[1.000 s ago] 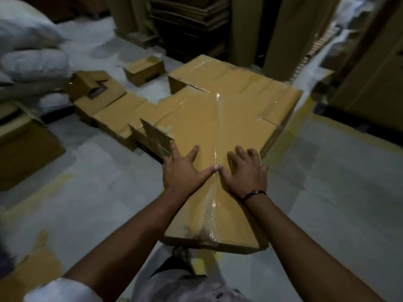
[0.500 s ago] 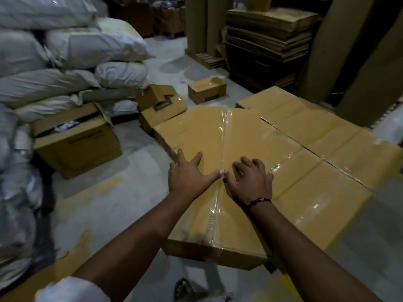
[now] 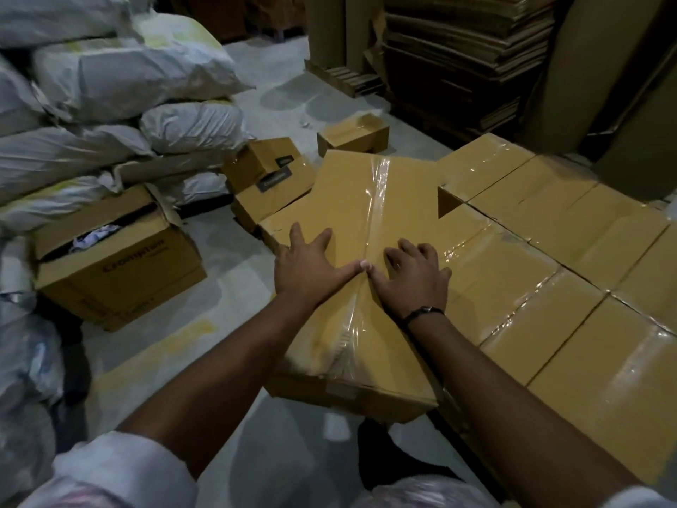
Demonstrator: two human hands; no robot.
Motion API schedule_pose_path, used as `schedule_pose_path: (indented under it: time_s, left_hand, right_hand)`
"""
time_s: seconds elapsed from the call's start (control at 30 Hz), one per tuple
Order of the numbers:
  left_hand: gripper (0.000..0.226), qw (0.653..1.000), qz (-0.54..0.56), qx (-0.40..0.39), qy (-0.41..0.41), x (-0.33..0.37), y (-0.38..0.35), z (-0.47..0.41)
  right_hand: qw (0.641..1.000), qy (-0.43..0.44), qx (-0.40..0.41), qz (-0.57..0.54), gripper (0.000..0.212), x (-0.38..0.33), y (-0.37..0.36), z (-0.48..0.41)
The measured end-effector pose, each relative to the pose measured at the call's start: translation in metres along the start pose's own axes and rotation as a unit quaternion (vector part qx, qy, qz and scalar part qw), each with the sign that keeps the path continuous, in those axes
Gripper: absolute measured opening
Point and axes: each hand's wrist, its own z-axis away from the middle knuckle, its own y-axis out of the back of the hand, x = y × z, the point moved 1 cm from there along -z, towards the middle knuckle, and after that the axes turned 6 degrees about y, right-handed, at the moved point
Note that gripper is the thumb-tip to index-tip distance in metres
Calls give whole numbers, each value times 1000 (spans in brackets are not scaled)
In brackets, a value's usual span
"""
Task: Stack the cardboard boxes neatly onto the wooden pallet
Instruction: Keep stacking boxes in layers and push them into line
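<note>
Head view: our left hand point(image 3: 311, 267) lies flat, fingers spread, on the taped box point(image 3: 351, 199). Our right hand point(image 3: 412, 278) presses beside it on loosely bent fingers. Neither grips anything, and the thumbs meet at the tape seam. Since a second ago the box has swung round, so the stacked boxes point(image 3: 571, 273) now lie at three o'clock, just beside it. It looks skewed, so we judge squaring remains; the pallet is hidden

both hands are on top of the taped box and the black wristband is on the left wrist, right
Not quite. The left hand and right hand do both rest on top of the taped box, but the black wristband is on the right wrist, not the left. The head view shows it.
</note>
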Motion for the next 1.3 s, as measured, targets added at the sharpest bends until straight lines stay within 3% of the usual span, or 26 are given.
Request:
schedule_pose_path:
  time_s: [0.33,0.57,0.8,1.1,1.3]
  left_hand:
    - [112,998,-45,-37,-18,44,-40,-208]
    - [107,994,-63,-42,-83,73,-70,-335]
    - [120,980,-64,-108,-157,79,-130,-458]
    - [118,947,-59,-185,-254,77,-192,-558]
    - [116,927,-60,-230,-290,79,-225,-581]
  right_hand:
    - [998,-45,-38,-26,61,23,-58,-195]
    - [991,-121,-35,-48,60,36,-89,-295]
    - [977,-207,-22,-52,55,38,-146,-383]
    - [935,-354,2,-16,44,28,-204,-437]
    - [914,-404,22,-10,49,32,-237,-438]
